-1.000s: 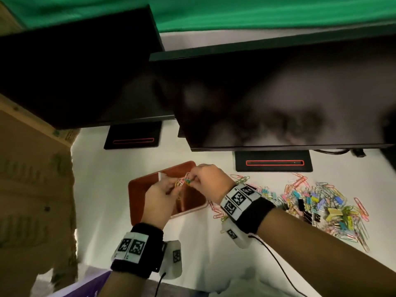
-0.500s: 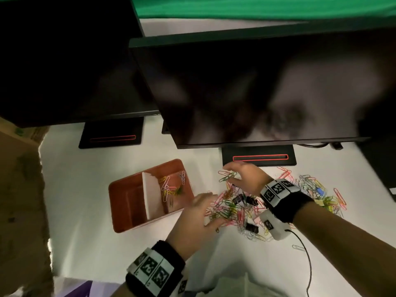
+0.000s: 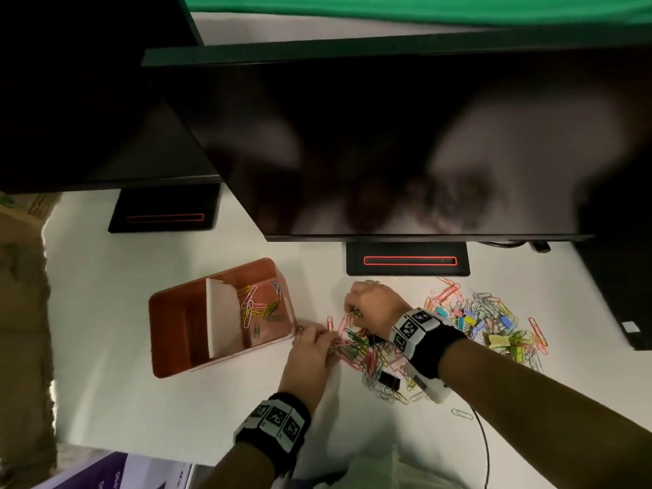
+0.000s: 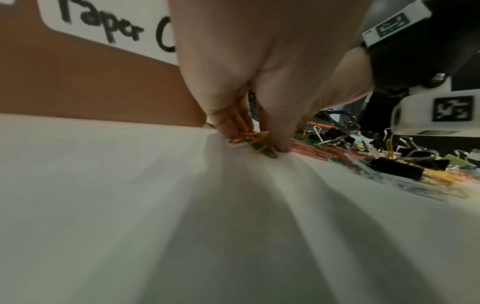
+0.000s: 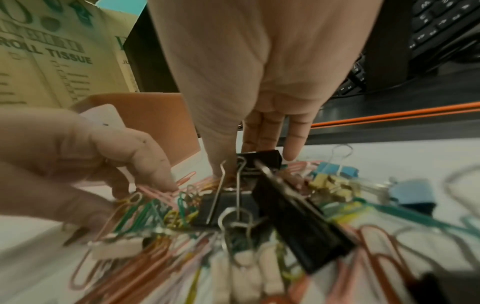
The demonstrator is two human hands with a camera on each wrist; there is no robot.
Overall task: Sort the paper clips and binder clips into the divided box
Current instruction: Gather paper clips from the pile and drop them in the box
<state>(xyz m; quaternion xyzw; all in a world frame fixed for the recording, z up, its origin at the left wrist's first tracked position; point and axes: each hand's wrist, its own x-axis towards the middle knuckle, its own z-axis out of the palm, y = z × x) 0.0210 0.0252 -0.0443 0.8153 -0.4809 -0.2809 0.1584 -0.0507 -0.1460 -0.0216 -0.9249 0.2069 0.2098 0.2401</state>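
Observation:
The orange-brown divided box [image 3: 169, 333] lies left of centre, with several paper clips [image 3: 257, 307] in its right compartment; its wall label reads "Paper C" [image 4: 103, 30]. A mixed pile of coloured paper clips and binder clips [image 3: 487, 322] spreads to the right. My left hand [image 3: 330, 342] is at the pile's left edge, and its thumb and fingers pinch a few paper clips [image 4: 259, 144] against the table. My right hand [image 3: 352, 312] reaches down into the pile just behind a black binder clip [image 5: 259, 162]. Its thumb and fingers [image 5: 259, 133] close on paper clips, and their tips are partly hidden.
Two dark monitors on black stands [image 3: 407, 262] overhang the back of the white table. Beside the table's left edge stands a cardboard box [image 3: 21, 312]. A keyboard [image 5: 428, 24] is behind the pile, and a cable [image 3: 485, 439] trails from my right wrist. One loose clip [image 3: 462, 414] lies near the front.
A second ago both hands held clips above the box. They moved right to the pile, and both now have their fingers down among the clips.

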